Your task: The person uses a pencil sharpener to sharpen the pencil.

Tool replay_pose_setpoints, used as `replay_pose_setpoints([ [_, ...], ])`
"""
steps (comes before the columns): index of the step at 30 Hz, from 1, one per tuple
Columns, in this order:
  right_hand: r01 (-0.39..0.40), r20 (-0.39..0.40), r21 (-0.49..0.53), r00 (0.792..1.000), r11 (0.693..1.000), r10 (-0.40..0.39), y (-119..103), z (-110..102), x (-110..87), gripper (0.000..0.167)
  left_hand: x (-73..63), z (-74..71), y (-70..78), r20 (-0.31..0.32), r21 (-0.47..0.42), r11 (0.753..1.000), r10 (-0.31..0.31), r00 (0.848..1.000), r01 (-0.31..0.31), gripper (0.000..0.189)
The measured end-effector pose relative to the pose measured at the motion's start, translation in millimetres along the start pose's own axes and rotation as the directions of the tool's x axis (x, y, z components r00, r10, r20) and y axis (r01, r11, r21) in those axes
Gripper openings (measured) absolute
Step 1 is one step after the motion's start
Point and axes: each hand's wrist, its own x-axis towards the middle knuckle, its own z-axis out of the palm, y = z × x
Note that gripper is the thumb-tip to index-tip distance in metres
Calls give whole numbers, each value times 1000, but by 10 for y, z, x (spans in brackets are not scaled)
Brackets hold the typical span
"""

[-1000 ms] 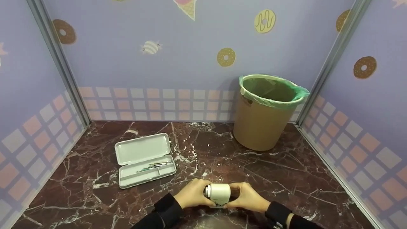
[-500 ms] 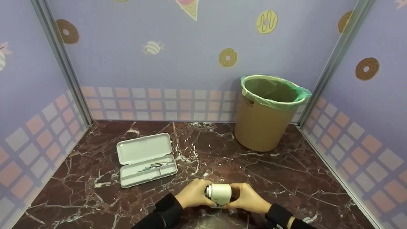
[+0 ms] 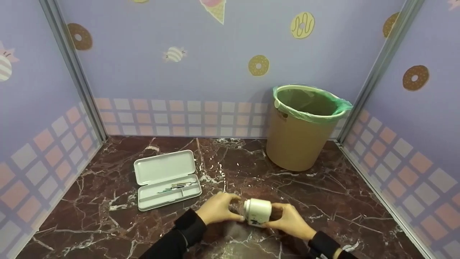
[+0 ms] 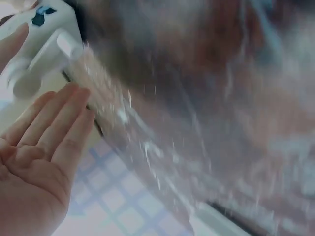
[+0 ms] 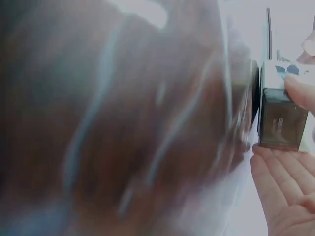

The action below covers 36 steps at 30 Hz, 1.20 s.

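A white hand-crank pencil sharpener (image 3: 259, 208) with a dark printed pattern is tilted on its side near the front of the table. My right hand (image 3: 290, 220) holds its brown see-through drawer (image 5: 283, 118) end, with the thumb on one side and the fingers on the other. My left hand (image 3: 217, 208) stands beside the crank end, fingers straight and spread from the thumb. In the left wrist view the white crank handle (image 4: 49, 51) lies between that thumb and the fingers; whether they touch it, I cannot tell.
An open white pencil case (image 3: 164, 167) lies left on the dark marbled table (image 3: 237, 172), with several thin pens or pencils (image 3: 181, 185) inside. At the back right stands a brown bin (image 3: 300, 144) lined with a green bag (image 3: 343, 106). Patterned walls close off the back and sides.
The pencil sharpener has moved right and slightly away from me with my right hand. My left hand has come off it, and its fingers have opened out.
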Motion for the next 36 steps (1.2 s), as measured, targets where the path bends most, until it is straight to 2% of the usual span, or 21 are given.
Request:
replay_pose_setpoints([
  [3, -33, -76, -21, 997, 999, 31, 103, -152, -35, 57, 26, -141, -89, -33, 9, 1000, -28, 999, 28, 62],
  [6, -85, -165, -46, 983, 995, 76, 205, -332, -76, 57, 55, -303, -192, -86, 34, 998, -53, 995, 56, 60],
  [9, -168, -282, -98, 950, 981, 134, 299, -522, -117, 56, 92, -480, -287, -133, 68, 991, -109, 985, 119, 62],
  [13, -284, -400, -143, 893, 948, 208, 416, -765, -185, 58, 151, -743, -356, -174, 133, 963, -210, 962, 234, 67],
  [16, -349, -446, -166, 861, 922, 245, 505, -925, -247, 59, 195, -918, -381, -186, 185, 940, -254, 949, 287, 70],
  [20, -409, -494, -194, 826, 891, 272, 608, -1086, -325, 60, 239, -1091, -387, -194, 239, 915, -283, 939, 325, 69],
  [23, -440, -532, -202, 799, 875, 279, 675, -1163, -369, 62, 256, -1178, -382, -199, 257, 903, -298, 933, 344, 64],
  [25, -465, -562, -194, 774, 863, 291, 711, -1196, -392, 62, 260, -1215, -387, -199, 269, 897, -303, 932, 350, 65],
  [31, -528, -637, -174, 704, 831, 314, 776, -1250, -456, 67, 237, -1260, -410, -180, 286, 883, -333, 926, 373, 72],
  [36, -563, -665, -168, 671, 809, 329, 822, -1283, -503, 74, 219, -1259, -436, -182, 313, 871, -336, 924, 379, 69],
])
